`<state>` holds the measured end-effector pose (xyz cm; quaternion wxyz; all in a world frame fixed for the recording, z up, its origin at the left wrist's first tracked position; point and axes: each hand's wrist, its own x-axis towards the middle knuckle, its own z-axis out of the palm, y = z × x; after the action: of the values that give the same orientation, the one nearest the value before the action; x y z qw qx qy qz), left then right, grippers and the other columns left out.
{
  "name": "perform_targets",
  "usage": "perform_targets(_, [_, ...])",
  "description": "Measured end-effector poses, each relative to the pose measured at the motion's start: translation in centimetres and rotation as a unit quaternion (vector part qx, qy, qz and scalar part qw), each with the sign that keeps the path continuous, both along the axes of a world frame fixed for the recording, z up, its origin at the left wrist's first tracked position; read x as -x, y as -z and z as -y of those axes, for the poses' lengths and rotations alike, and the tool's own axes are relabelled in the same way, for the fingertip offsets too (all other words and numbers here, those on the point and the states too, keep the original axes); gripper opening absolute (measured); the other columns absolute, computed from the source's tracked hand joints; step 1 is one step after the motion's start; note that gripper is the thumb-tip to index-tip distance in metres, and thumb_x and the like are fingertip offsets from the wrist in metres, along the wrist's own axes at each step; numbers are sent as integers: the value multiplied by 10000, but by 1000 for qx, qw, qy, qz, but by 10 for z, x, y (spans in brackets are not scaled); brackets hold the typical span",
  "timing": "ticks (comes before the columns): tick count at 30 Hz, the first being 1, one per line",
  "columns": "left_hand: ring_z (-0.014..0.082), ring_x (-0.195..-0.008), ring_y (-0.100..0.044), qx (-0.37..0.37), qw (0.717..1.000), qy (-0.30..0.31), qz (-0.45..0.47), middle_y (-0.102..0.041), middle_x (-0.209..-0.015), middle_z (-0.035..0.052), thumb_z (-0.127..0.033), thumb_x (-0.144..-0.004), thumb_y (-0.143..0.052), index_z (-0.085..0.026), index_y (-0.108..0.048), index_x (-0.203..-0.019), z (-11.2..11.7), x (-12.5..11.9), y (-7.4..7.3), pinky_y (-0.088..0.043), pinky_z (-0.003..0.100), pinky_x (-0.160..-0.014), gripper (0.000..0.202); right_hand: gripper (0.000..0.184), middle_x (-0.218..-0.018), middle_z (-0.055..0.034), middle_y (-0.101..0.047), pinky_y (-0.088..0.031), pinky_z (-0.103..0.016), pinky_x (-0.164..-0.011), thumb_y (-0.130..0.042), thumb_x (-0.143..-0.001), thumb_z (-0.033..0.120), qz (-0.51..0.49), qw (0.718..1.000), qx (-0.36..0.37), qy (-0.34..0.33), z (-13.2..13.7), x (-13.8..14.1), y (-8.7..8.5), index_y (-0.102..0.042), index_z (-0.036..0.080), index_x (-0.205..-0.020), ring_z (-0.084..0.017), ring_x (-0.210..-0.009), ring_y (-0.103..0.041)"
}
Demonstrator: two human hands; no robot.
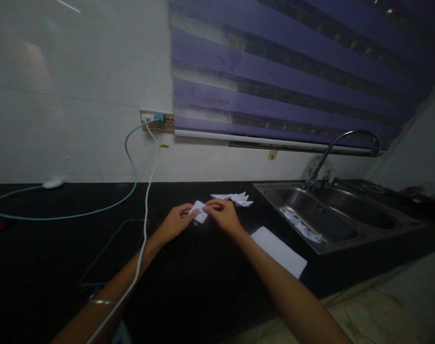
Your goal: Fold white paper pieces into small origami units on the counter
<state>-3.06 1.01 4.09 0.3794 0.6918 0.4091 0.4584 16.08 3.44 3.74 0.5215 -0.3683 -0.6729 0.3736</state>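
Note:
Between my two hands is a small piece of folded white paper [201, 217], held a little above the black countertop. My left hand [177, 220] pinches its left side, thumb on top. At its upper right, the fingers of my right hand [222, 215] are closed on the paper's edge. Just beyond my right hand lie several folded white paper pieces [241, 199] with pointed tips. A stack of plain white paper [280, 252] rests to the right of my right forearm, partly hidden by it.
A steel double sink [332, 241] with a curved faucet [325, 155] is set at the right; more folded papers [303, 231] lie along its left basin. A white cable [146, 210] hangs across my left forearm from the wall socket [167, 124]. A teal cable [95, 213] loops at the left.

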Motion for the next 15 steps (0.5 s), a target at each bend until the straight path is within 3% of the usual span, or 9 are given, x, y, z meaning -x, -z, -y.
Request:
perform_targets(10, [188,-626,-676,-10,1000,-22,-17,-712,-694,36,-448,-900,-548,-167,-641,-811,7,-10,-1,-504,269,-604,309,259,-767,-76,-731,-509,-293,-636,-755,-737,403,7,1000,-5,20,2,2,-3,-734,153,-801,-191,-690,-669])
perform_targets(15, [185,-594,-659,-23,998,-47,-36,-694,-654,27,-458,-889,-553,-166,-661,-799,9,-13,0,-474,260,-558,323,314,-786,-53,-727,-482,-271,-617,-770,-717,443,32,998,21,-54,5,5,1,-747,152,-834,-169,-677,-643])
